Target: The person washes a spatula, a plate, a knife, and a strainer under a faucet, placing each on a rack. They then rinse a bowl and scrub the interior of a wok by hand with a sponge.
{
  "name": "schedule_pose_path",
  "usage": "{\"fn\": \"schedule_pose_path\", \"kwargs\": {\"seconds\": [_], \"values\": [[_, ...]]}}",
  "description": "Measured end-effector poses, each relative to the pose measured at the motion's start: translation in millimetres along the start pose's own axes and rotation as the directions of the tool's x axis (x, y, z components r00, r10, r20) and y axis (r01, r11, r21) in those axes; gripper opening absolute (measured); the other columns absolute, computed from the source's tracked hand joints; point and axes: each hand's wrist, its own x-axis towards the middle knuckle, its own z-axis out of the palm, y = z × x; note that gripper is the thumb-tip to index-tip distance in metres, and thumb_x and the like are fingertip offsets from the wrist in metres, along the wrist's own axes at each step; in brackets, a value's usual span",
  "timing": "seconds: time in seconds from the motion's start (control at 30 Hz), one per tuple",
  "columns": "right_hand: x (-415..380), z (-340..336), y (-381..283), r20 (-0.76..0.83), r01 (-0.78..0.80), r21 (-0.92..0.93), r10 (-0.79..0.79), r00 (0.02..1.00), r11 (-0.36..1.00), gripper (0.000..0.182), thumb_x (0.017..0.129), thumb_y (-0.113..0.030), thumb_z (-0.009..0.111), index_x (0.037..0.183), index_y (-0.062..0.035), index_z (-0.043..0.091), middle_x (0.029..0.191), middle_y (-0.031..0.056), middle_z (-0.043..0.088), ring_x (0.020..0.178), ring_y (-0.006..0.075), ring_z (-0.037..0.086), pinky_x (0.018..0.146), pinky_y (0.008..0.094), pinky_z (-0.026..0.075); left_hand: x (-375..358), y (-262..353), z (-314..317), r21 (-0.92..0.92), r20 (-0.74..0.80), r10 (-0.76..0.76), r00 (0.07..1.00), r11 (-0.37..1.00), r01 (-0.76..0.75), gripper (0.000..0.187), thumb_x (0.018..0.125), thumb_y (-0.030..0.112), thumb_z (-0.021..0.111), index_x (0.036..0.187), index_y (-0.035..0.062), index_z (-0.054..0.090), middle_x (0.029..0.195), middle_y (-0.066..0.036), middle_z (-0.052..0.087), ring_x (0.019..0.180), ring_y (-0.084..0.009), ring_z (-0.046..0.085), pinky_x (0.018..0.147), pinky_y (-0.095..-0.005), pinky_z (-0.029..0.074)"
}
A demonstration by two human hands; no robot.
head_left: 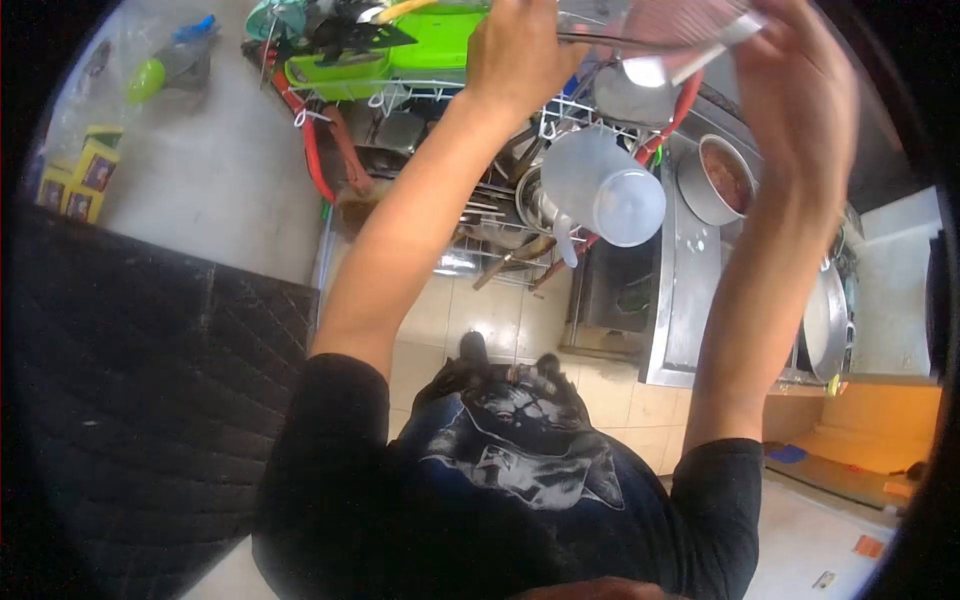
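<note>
Up at the top edge, my left hand (pixel 522 58) is closed round a thin dark handle. It leads right to a pinkish mesh strainer (pixel 672 22). My right hand (pixel 800 80), blurred and partly cut off by the frame, has its fingers closed at a pale, shiny strip beside the mesh; what exactly it grips I cannot tell. Below both hands, a translucent plastic jug (pixel 585 178) hangs tilted on the side of a white wire dish rack (pixel 415 90). Bright green plastic containers (pixel 432 45) and a black slotted spatula (pixel 375 38) sit in the rack near my left hand.
To the right, a pot (pixel 692 190) with reddish-brown contents stands on the metal counter (pixel 690 290). Farther right is a large round pan (pixel 825 320). On the left are a dark quilted cover (pixel 150 380) and yellow boxes (pixel 85 180). Tiled floor (pixel 490 310) lies below.
</note>
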Motion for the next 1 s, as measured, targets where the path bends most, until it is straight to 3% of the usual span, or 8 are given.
{"fn": "schedule_pose_path", "kwargs": {"seconds": [0.27, 0.37, 0.53, 0.67, 0.73, 0.83, 0.97, 1.0], "values": [[-125.9, -39.1, -17.4, 0.136, -0.022, 0.23, -0.01, 0.991, 0.973, 0.069, 0.088, -0.018, 0.05, 0.146, 0.0172, 0.036, 0.122, 0.0287, 0.063, 0.087, 0.0228, 0.066, 0.094, 0.0378, 0.053, -158.9, -9.5, -123.2, -0.39, 0.122, -0.003, 0.993, 0.92, 0.05, 0.064, 0.092, 0.02, 0.069, 0.142, -0.0026, 0.036, 0.138, -0.022, 0.055, 0.098, -0.0179, 0.066, 0.09, -0.0345, 0.049], [-179.5, -33.7, 54.4, 0.003, -0.035, -0.141, 0.036, 0.999, 0.989, 0.074, 0.077, -0.014, 0.063, 0.14, 0.0196, 0.043, 0.113, 0.0278, 0.068, 0.059, 0.017, 0.063, 0.062, 0.0219, 0.051, -255.2, -23.1, -137.6, -0.66, 0.312, -0.758, 0.573, 0.261, 0.705, 0.058, 0.102, 0.048, 0.05, 0.131, -0.001, 0.054, 0.125, -0.013, 0.062, 0.109, -0.023, 0.063, 0.097, -0.038, 0.048], [-238.7, 43.0, 153.9, 0.349, -0.816, 0.158, 0.741, 0.573, 0.557, 0.055, 0.094, -0.01, 0.059, 0.146, 0.0055, 0.047, 0.094, 0.0143, 0.072, 0.067, 0.0146, 0.064, 0.059, 0.0254, 0.052, -401.6, -32.5, -170.0, -0.68, 0.569, -0.819, -0.076, -0.521, 0.516, 0.063, 0.105, 0.056, 0.036, 0.136, 0.0039, 0.054, 0.121, -0.012, 0.066, 0.106, -0.0242, 0.068, 0.089, -0.0421, 0.058], [-294.7, 22.0, 249.8, 0.318, -0.678, -0.48, 0.831, 0.457, 0.556, 0.047, 0.101, -0.022, 0.06, 0.141, 0.0011, 0.054, 0.105, 0.0116, 0.073, 0.089, 0.0219, 0.07, 0.078, 0.0362, 0.056, -530.7, -66.7, -195.8, -0.659, 0.623, -0.582, 0.523, -0.751, -0.051, 0.062, 0.105, 0.05, 0.033, 0.14, 0.0032, 0.054, 0.132, -0.016, 0.063, 0.12, -0.0308, 0.062, 0.103, -0.048, 0.051], [-326.9, -3.6, 273.3, 0.283, -0.536, -0.655, 0.831, 0.479, 0.533, 0.046, 0.101, -0.023, 0.06, 0.139, 0.0013, 0.055, 0.106, 0.0151, 0.073, 0.093, 0.0261, 0.07, 0.082, 0.0388, 0.055, -521.1, -55.3, -202.3, -0.776, 0.285, -0.937, -0.202, -0.35, 0.525, 0.061, 0.103, 0.05, 0.035, 0.137, 0.0034, 0.057, 0.126, -0.015, 0.067, 0.113, -0.0301, 0.066, 0.098, -0.0445, 0.055], [-369.4, -53.7, 292.1, 0.136, -0.356, -0.874, 0.87, 0.473, 0.33, 0.048, 0.1, -0.028, 0.061, 0.136, 0.0023, 0.057, 0.109, 0.0255, 0.071, 0.103, 0.0376, 0.07, 0.09, 0.0434, 0.053, -588.3, -75.5, -219.2, -0.757, 0.299, -0.896, -0.328, -0.432, 0.49, 0.051, 0.102, 0.056, 0.041, 0.11, 0.0101, 0.063, 0.08, 0.0, 0.063, 0.054, -0.0098, 0.054, 0.042, -0.0251, 0.04], [-396.6, -112.4, 276.7, 0.118, -0.177, -0.961, 0.893, 0.435, 0.214, 0.049, 0.096, -0.031, 0.062, 0.129, 0.0043, 0.062, 0.12, 0.0286, 0.067, 0.11, 0.0447, 0.066, 0.097, 0.0477, 0.052, -543.6, -68.9, -200.8, -0.775, 0.234, -0.929, -0.285, -0.356, 0.522, 0.052, 0.101, 0.058, 0.042, 0.112, 0.0106, 0.061, 0.082, 0.0, 0.063, 0.05, -0.0057, 0.051, 0.035, -0.0222, 0.032], [-408.3, -129.2, 276.5, 0.116, -0.177, -0.961, 0.892, 0.436, 0.211, 0.049, 0.096, -0.031, 0.062, 0.129, 0.0043, 0.062, 0.12, 0.0286, 0.067, 0.11, 0.0447, 0.066, 0.097, 0.0477, 0.052, -557.7, -84.1, -194.7, -0.821, 0.57, -0.791, 0.222, -0.554, 0.137, 0.064, 0.099, 0.06, 0.042, 0.127, 0.0044, 0.055, 0.106, -0.01, 0.062, 0.081, -0.0193, 0.056, 0.067, -0.0341, 0.041]]}}
